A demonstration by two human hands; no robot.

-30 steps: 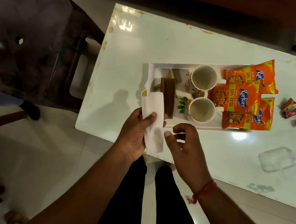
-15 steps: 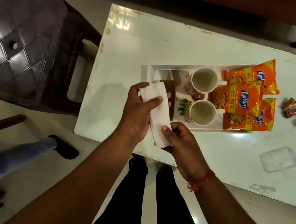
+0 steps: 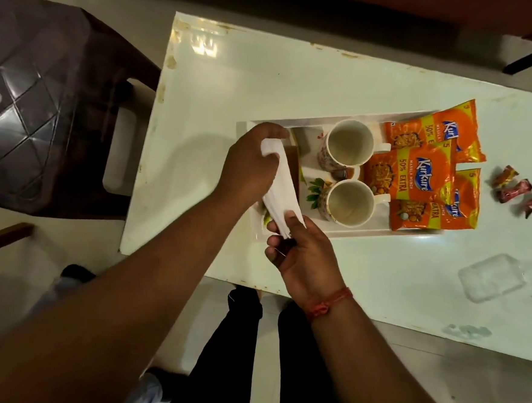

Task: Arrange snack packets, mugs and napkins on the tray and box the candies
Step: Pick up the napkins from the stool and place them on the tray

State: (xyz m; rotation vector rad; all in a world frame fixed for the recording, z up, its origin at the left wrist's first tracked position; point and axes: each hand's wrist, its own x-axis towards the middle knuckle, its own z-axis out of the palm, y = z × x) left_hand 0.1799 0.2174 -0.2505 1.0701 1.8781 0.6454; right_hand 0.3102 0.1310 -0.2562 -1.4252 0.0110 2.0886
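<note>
Both hands hold a folded white napkin [image 3: 280, 191] over the left end of the white tray [image 3: 350, 232]. My left hand [image 3: 251, 161] grips its far end, and my right hand [image 3: 299, 251] pinches its near end at the tray's front rim. Two empty floral mugs [image 3: 350, 144] [image 3: 349, 204] stand in the tray's middle. Three orange snack packets [image 3: 411, 173] overlap on the tray's right end. Three red wrapped candies [image 3: 515, 193] lie on the table right of the tray. A clear plastic box [image 3: 492, 278] sits near the table's front right.
The white table [image 3: 222, 82] stands on a pale tiled floor. A dark brown plastic chair [image 3: 45, 97] is close to the table's left edge. My legs in black trousers [image 3: 241, 357] are below the front edge. Another person's foot [image 3: 74, 274] shows at the lower left.
Both hands carried the napkin forward over the tray's left end. My right hand, empty a second ago, has taken hold of the napkin's near end, and the napkin now looks narrower and gathered.
</note>
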